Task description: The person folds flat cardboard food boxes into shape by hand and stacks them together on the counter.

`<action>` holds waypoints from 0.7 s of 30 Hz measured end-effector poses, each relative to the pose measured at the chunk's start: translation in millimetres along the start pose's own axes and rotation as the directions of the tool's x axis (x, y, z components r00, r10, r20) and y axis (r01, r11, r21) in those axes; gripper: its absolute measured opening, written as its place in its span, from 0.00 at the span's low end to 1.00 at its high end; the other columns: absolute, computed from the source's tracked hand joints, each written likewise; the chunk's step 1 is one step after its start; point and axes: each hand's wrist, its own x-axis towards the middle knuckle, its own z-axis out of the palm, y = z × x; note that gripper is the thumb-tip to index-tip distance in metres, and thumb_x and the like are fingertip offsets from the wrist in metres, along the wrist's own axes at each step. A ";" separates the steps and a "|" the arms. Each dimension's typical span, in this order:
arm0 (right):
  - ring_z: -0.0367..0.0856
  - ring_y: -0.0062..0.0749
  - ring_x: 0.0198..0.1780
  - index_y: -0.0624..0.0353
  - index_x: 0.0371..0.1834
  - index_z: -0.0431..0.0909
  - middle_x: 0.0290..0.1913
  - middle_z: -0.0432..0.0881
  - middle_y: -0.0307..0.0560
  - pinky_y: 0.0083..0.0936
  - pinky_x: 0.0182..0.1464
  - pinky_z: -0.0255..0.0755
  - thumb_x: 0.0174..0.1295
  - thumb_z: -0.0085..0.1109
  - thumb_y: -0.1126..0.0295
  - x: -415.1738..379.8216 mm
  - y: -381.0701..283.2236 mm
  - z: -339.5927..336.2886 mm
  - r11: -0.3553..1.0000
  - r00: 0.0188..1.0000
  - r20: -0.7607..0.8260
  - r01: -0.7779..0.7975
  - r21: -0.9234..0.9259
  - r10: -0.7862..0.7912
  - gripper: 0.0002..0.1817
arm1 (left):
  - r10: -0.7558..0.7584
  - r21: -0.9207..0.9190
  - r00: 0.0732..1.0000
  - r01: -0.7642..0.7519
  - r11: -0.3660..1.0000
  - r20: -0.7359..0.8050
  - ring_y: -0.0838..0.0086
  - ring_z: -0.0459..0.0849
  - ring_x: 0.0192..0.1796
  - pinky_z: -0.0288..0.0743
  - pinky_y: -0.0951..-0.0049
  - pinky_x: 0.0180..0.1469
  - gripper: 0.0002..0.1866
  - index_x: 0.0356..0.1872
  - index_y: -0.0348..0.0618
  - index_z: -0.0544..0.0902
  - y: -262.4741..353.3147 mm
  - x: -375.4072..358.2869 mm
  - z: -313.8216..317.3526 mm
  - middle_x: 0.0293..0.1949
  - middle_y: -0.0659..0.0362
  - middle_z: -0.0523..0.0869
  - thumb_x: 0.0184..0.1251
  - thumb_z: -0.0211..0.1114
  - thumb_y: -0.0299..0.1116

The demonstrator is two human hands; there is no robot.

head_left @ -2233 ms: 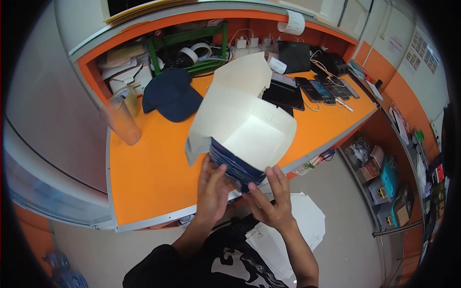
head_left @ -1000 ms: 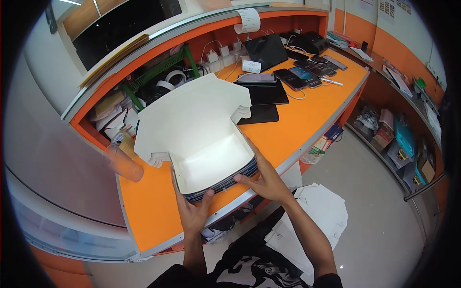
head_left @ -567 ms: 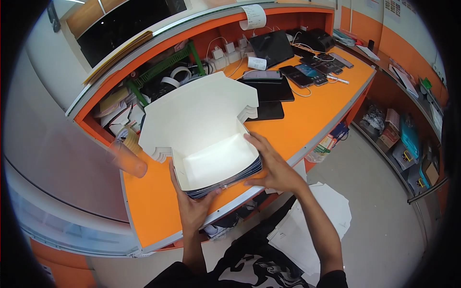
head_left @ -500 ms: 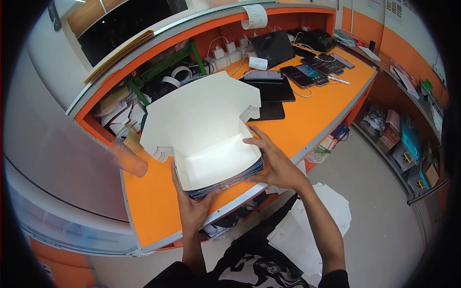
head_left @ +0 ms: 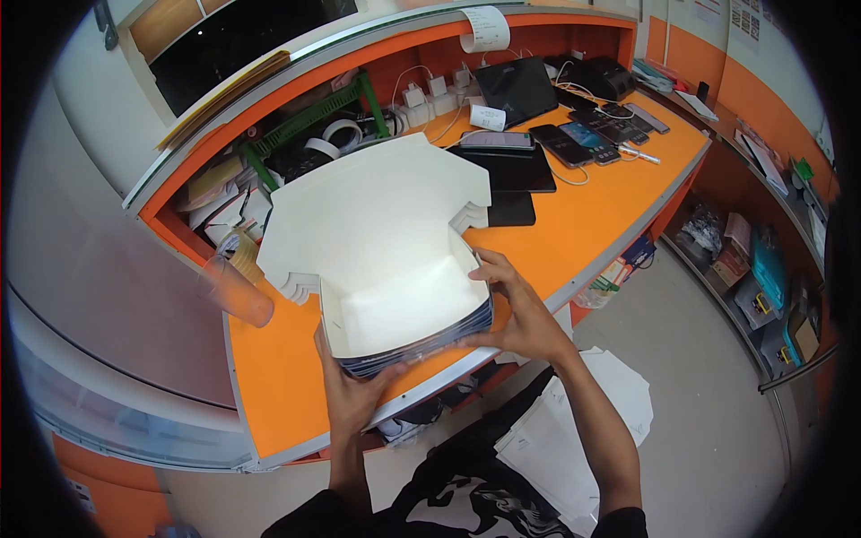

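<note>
A nested stack of open cardboard boxes (head_left: 395, 305), white inside with dark outer sides, rests at the front edge of the orange counter (head_left: 296, 408). Their lids (head_left: 368, 197) stand folded back together, away from me. My left hand (head_left: 352, 386) grips the near left corner, its thumb along the front wall. On the right side, my right hand (head_left: 520, 314) clasps the stack, with fingertips over the top rim and the thumb low at the front. Flat white cardboard sheets (head_left: 565, 439) lie across my lap.
A clear plastic cup (head_left: 238, 291) and tape rolls (head_left: 240, 255) stand left of the boxes. Behind them is a green rack (head_left: 309, 117). Several phones (head_left: 574, 143), black tablets (head_left: 516, 90) and cables lie at the right rear. Stocked shelves (head_left: 753, 269) line the right wall.
My right hand has shifted slightly, its fingers now more curled over the right rim. The box stack has barely moved, and my left hand keeps its hold. The view has shifted a little.
</note>
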 end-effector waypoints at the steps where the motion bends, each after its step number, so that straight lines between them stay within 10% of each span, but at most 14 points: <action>1: 0.62 0.56 0.78 0.40 0.67 0.62 0.76 0.60 0.60 0.53 0.77 0.62 0.39 0.88 0.67 -1.7 -9.5 -2.0 0.999 1.000 0.011 -0.012 0.048 0.011 0.51 | -0.090 -0.134 0.996 0.090 0.987 0.006 0.60 0.78 0.66 0.77 0.60 0.67 0.67 0.79 0.37 0.46 5.8 -3.6 -4.2 0.67 0.46 0.71 0.41 0.88 0.27; 7: 0.61 0.56 0.76 0.40 0.66 0.66 0.77 0.56 0.53 0.49 0.73 0.68 0.38 0.88 0.67 -14.1 -19.5 -3.4 0.980 0.994 -0.064 0.096 0.175 -0.086 0.49 | -0.064 -0.272 0.991 0.093 0.958 0.116 0.57 0.73 0.70 0.71 0.58 0.71 0.74 0.80 0.38 0.42 0.7 -8.3 -15.2 0.69 0.45 0.68 0.35 0.91 0.31; 13: 0.56 0.63 0.79 0.43 0.65 0.77 0.80 0.52 0.60 0.50 0.71 0.67 0.42 0.86 0.60 -13.8 -104.8 -45.3 0.864 0.994 -0.008 0.091 -0.496 -0.110 0.42 | 0.312 -0.097 0.944 -0.322 0.942 -0.108 0.54 0.62 0.76 0.62 0.55 0.76 0.77 0.81 0.36 0.42 33.9 -2.1 20.3 0.75 0.45 0.56 0.32 0.91 0.40; 17: 0.67 0.59 0.74 0.56 0.66 0.77 0.76 0.64 0.64 0.46 0.68 0.69 0.46 0.84 0.54 3.7 -132.0 -39.3 0.979 0.940 0.291 0.199 -0.041 -0.179 0.42 | 0.482 0.243 0.876 -0.468 0.850 -0.001 0.54 0.59 0.76 0.58 0.58 0.76 0.76 0.80 0.35 0.46 53.5 -3.6 27.9 0.74 0.43 0.55 0.31 0.91 0.47; 19: 0.78 0.58 0.65 0.65 0.62 0.78 0.68 0.75 0.64 0.43 0.65 0.73 0.55 0.79 0.56 9.6 -143.2 -24.3 0.979 0.964 0.198 0.193 -0.059 -0.178 0.35 | 0.493 0.112 0.870 -0.486 0.867 -0.035 0.42 0.59 0.72 0.55 0.45 0.72 0.66 0.77 0.31 0.54 62.1 -6.7 36.6 0.71 0.37 0.57 0.39 0.86 0.51; 21: 0.84 0.58 0.55 0.70 0.56 0.80 0.55 0.84 0.66 0.41 0.58 0.77 0.65 0.70 0.63 16.7 -154.2 -19.6 0.974 0.954 0.210 -0.226 0.024 0.216 0.23 | 0.532 0.286 0.846 -0.517 0.807 0.030 0.41 0.57 0.72 0.55 0.42 0.71 0.66 0.77 0.33 0.54 70.7 -7.4 40.3 0.70 0.37 0.58 0.39 0.86 0.49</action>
